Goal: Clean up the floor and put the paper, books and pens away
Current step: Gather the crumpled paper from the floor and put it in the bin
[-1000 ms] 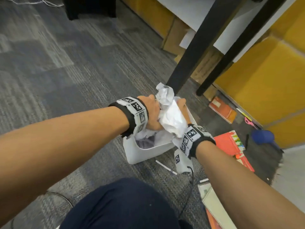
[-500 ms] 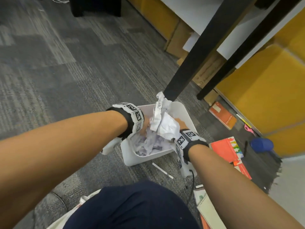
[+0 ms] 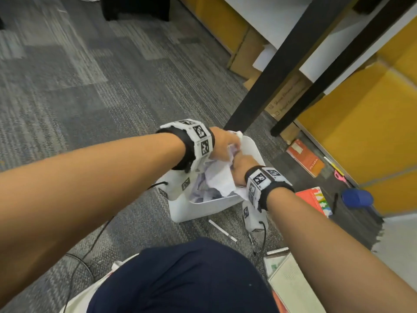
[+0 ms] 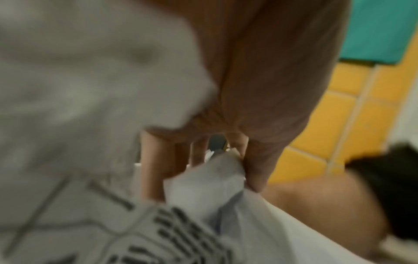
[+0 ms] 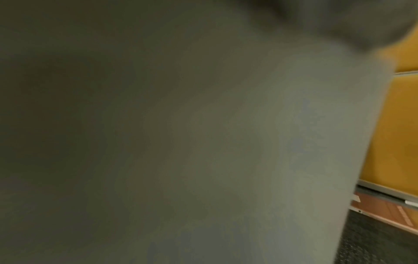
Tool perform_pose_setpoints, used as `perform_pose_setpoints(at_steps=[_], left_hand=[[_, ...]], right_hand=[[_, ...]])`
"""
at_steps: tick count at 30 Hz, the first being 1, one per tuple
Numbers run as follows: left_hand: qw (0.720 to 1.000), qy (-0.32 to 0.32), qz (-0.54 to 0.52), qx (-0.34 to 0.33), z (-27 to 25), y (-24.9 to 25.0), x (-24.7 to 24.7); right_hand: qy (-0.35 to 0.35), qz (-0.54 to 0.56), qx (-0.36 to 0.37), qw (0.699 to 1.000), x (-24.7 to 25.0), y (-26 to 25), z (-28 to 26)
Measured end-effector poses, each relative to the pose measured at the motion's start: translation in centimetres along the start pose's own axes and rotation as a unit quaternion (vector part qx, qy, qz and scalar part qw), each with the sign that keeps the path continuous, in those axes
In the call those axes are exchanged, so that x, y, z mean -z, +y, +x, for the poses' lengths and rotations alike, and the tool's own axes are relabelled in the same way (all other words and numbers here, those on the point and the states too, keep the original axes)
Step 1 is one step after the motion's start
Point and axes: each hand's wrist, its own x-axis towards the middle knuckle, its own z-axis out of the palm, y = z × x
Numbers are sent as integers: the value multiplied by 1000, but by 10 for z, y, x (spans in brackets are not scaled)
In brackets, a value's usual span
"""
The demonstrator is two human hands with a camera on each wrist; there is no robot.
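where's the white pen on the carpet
In the head view, the white pen lies on the carpet just in front of the white bin, below the right hand.

1. Left forearm (image 3: 90, 188): bare, no sleeve showing.
2. Left wrist band (image 3: 191, 143): black strap carrying white blocky plates, each printed with a square black-and-white marker.
3. Left wrist unit (image 3: 178, 186): white housing below the band, more markers on its faces; a thin black cable (image 3: 90, 249) leads from it.
4. Right forearm (image 3: 338, 245): bare.
5. Right wrist band (image 3: 266, 181): same black strap and marker plates; white housing (image 3: 252, 218) beneath, black cable attached.
6. Trousers (image 3: 185, 279): dark navy cloth over the knee.
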Motion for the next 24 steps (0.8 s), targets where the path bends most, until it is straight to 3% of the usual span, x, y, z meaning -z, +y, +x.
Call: perform_pose_setpoints(at_steps=[5, 6, 9, 11, 13, 15, 18, 21, 24], left_hand=[[983, -117, 141, 14, 19, -8, -9], [979, -140, 147, 27, 23, -13, -11], [957, -175, 229, 41, 32, -26, -24], [936, -202, 285, 44, 37, -28, -35], [923, -219, 311, 52, 38, -28, -44], [925, -218, 304, 68, 38, -27, -52], [926, -206, 307, 79, 31, -27, -65], [931, -202, 292, 79, 48, -37, -90], [946, -192, 238, 107, 36, -37, -78]], right_hand=[[-52, 145, 29, 988, 13, 19, -14], [-25, 132, 46, 990, 12, 23, -17], [144, 24, 105, 984, 7, 28, -42], [179, 0, 122, 976, 1, 26, -58], [122, -6, 130, 984, -3, 21, -68], [17, -28, 142, 989, -7, 17, -68], [-120, -60, 103, 986, -13, 7, -53], [-179, -52, 35, 982, -14, -5, -38], [-191, -15, -1, 981, -8, -7, -37]])
